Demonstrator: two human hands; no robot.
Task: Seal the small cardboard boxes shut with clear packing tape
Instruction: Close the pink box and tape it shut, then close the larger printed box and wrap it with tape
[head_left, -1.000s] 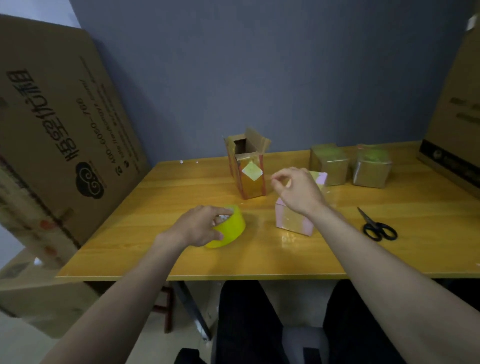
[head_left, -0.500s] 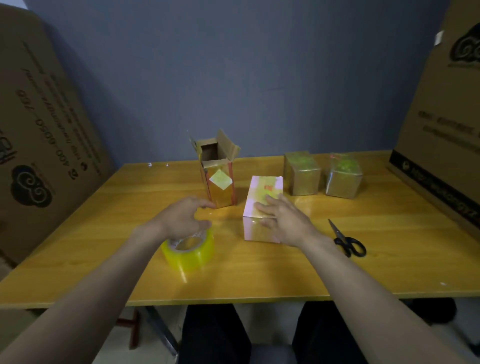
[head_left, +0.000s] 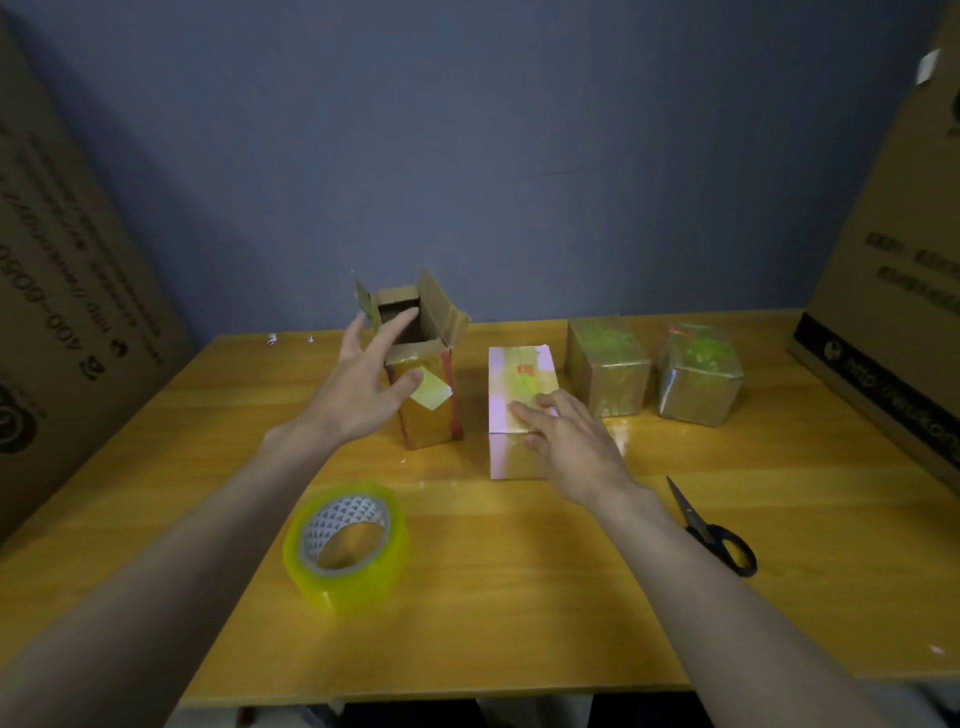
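A tall cardboard box (head_left: 434, 415) stands upright mid-table with its top flaps open. My left hand (head_left: 366, 382) is spread open just left of it, fingers at its upper edge, holding nothing. A pinkish taped box (head_left: 511, 387) lies to the right; my right hand (head_left: 569, 441) rests flat on its top near the front edge. The roll of clear yellowish packing tape (head_left: 347, 545) lies flat on the table (head_left: 519, 597), apart from both hands.
Two taped boxes (head_left: 605, 364) (head_left: 698, 374) stand at the back right. Black scissors (head_left: 711, 530) lie right of my right forearm. Large cardboard sheets lean at the left (head_left: 67, 312) and right (head_left: 893, 260) edges.
My left hand has let go of the tape roll, which now lies on the table, and has risen to the open box. My right hand stays on the pinkish box.
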